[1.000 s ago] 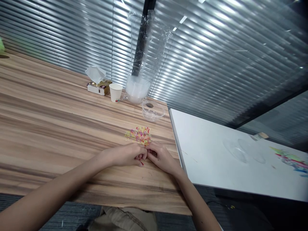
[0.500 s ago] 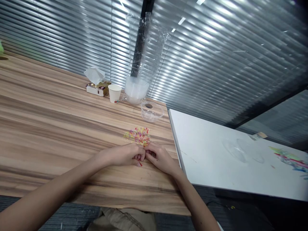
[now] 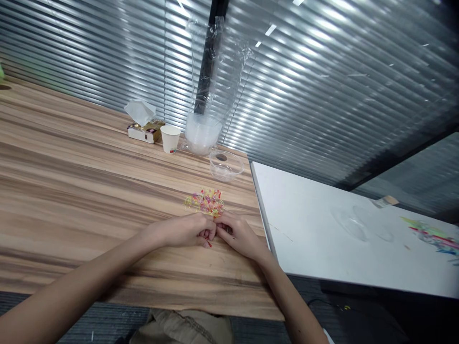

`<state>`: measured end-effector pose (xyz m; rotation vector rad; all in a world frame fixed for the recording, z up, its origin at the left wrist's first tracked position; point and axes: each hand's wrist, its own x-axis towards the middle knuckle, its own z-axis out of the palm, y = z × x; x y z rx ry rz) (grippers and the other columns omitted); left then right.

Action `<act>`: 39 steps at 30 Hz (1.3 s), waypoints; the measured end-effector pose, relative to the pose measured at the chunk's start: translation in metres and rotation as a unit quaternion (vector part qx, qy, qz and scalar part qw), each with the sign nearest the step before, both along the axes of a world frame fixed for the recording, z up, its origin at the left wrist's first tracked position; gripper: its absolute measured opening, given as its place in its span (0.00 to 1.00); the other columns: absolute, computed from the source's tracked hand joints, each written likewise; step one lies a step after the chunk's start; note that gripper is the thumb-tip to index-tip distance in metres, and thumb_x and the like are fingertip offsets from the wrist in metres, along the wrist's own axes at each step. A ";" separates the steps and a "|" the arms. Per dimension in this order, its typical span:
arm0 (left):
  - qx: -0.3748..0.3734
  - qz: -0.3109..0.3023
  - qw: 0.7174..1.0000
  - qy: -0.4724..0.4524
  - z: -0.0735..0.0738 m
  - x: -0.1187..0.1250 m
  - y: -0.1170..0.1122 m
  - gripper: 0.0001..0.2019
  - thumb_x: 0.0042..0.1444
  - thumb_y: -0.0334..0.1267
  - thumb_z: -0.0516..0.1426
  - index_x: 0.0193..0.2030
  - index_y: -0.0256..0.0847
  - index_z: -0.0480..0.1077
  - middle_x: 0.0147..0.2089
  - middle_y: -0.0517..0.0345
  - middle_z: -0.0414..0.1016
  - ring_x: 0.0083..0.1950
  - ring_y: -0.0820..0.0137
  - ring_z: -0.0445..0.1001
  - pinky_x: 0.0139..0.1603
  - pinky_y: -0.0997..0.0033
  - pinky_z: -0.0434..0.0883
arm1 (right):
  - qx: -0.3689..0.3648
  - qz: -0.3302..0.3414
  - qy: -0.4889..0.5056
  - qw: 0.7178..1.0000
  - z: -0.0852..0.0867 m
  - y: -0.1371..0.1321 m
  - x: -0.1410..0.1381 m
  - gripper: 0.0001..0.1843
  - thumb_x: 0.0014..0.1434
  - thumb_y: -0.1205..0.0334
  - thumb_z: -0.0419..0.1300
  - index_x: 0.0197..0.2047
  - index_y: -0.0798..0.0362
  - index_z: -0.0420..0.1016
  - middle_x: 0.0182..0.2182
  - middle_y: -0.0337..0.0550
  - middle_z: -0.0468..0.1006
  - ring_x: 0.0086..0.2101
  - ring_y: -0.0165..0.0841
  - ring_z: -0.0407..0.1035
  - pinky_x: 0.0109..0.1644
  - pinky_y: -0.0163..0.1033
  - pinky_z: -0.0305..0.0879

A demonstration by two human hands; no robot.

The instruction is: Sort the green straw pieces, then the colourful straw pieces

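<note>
My left hand (image 3: 197,230) is closed, its fingers curled round a small red strip (image 3: 210,244) whose end sticks out below the thumb. Against its fingertips presses my right hand (image 3: 239,235), with thumb and fingers bent in a pinch; whatever lies between them is hidden. Just beyond both hands, a loose heap of thin red, yellow, pink and purple pieces (image 3: 205,202) lies on the wood-grain table (image 3: 107,191). The pieces are too small for me to tell their exact kind.
Behind the heap sits a clear plastic bowl (image 3: 226,166). Stacked clear bowls (image 3: 202,136) in a plastic bag, a paper cup (image 3: 170,139) and a tissue pack (image 3: 145,132) stand farther back. A white table (image 3: 304,224) adjoins on the right, bearing clear lids and colourful strips (image 3: 432,236).
</note>
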<state>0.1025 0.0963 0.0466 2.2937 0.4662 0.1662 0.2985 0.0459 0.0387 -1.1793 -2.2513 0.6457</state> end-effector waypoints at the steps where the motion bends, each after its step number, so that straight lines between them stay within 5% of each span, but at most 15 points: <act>1: 0.000 0.000 1.000 -0.001 0.000 0.000 0.000 0.07 0.53 0.21 0.61 0.32 0.37 0.71 0.29 0.62 0.71 0.30 0.74 0.66 0.31 0.78 0.61 | -0.001 -0.002 -0.001 1.000 0.000 0.000 0.000 0.10 0.61 0.75 0.56 0.37 0.52 0.74 0.37 0.41 0.77 0.40 0.33 0.70 0.44 0.36 0.63; 39: 0.030 -0.001 1.000 -0.008 0.000 0.000 -0.003 0.08 0.53 0.22 0.60 0.31 0.37 0.69 0.31 0.61 0.72 0.32 0.73 0.68 0.33 0.77 0.62 | 0.001 -0.006 -0.010 1.000 0.001 0.001 0.001 0.09 0.62 0.74 0.56 0.36 0.52 0.74 0.35 0.41 0.77 0.38 0.33 0.70 0.42 0.35 0.63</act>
